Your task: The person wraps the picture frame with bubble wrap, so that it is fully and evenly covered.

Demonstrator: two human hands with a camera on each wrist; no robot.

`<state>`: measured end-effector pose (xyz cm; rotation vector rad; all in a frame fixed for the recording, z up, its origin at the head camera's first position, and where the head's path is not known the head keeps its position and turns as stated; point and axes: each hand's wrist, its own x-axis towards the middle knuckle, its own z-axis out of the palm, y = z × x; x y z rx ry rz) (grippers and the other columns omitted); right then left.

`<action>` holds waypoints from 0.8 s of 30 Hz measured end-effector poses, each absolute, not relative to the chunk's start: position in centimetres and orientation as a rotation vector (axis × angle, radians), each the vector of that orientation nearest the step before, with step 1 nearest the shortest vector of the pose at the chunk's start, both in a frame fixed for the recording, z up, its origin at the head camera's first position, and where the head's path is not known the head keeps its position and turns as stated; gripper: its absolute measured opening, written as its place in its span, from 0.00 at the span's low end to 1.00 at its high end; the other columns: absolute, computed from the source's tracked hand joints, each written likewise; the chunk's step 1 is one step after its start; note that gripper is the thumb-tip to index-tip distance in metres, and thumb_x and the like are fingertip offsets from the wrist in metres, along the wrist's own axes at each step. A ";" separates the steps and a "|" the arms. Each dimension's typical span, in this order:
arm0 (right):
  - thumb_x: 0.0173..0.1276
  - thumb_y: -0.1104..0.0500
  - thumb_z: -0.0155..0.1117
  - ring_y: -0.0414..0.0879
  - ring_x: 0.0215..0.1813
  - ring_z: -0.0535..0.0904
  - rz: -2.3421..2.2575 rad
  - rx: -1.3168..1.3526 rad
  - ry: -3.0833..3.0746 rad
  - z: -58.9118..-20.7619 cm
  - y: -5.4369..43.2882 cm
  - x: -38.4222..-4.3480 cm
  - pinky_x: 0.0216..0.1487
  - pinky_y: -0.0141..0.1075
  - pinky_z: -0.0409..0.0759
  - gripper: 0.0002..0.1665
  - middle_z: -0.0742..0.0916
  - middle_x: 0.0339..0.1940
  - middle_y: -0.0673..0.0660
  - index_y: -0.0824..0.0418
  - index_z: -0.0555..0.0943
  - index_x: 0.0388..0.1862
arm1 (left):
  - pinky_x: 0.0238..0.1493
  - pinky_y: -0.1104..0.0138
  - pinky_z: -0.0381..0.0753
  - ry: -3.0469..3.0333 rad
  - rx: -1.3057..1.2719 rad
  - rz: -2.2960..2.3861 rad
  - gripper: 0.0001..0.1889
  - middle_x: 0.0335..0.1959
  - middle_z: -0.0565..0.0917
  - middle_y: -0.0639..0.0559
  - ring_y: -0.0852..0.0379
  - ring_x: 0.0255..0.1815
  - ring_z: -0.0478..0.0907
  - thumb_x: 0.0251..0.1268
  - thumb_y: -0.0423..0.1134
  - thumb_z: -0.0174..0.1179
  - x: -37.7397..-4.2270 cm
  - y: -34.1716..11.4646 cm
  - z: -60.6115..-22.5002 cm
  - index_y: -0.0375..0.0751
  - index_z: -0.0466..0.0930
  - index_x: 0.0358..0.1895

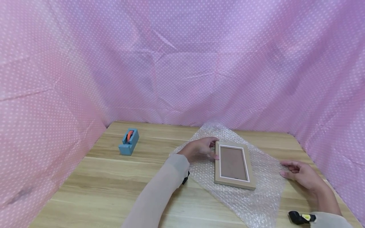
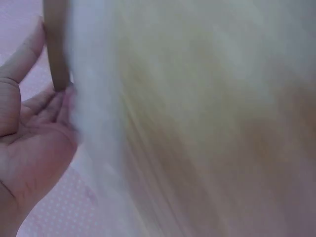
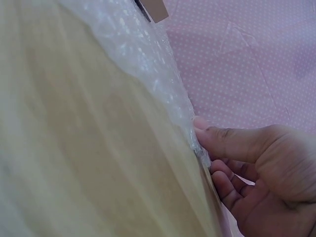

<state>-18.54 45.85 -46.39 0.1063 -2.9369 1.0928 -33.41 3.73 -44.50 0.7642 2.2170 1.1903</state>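
Note:
A light-wood picture frame (image 1: 233,163) with a white inner border lies on a sheet of bubble wrap (image 1: 265,167), spread cornerwise. My left hand (image 1: 201,148) grips the frame's left side, thumb at the edge. In the left wrist view, the frame's narrow side (image 2: 58,44) stands between the thumb and fingers of the left hand (image 2: 37,143). My right hand (image 1: 305,175) pinches the wrap's right corner. The right wrist view shows the thumb and fingers of the right hand (image 3: 266,177) at the tip of the bubble wrap (image 3: 143,64).
A blue tape dispenser (image 1: 129,142) with an orange core stands at the back left of the wooden table (image 1: 108,177). Pink dotted cloth (image 1: 182,63) hangs behind the table and along its sides. The wrap's near corner reaches the bottom of the head view.

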 end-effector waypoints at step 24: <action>0.69 0.58 0.72 0.33 0.40 0.74 1.020 0.161 -2.991 -46.0 45.6 -19.0 0.38 0.28 0.75 0.36 0.83 0.53 0.72 0.79 0.71 0.66 | 0.74 0.67 0.63 2.244 0.859 1.102 0.52 0.69 0.74 0.49 0.55 0.72 0.68 0.49 0.37 0.82 -33.4 2.6 -44.4 0.42 0.61 0.78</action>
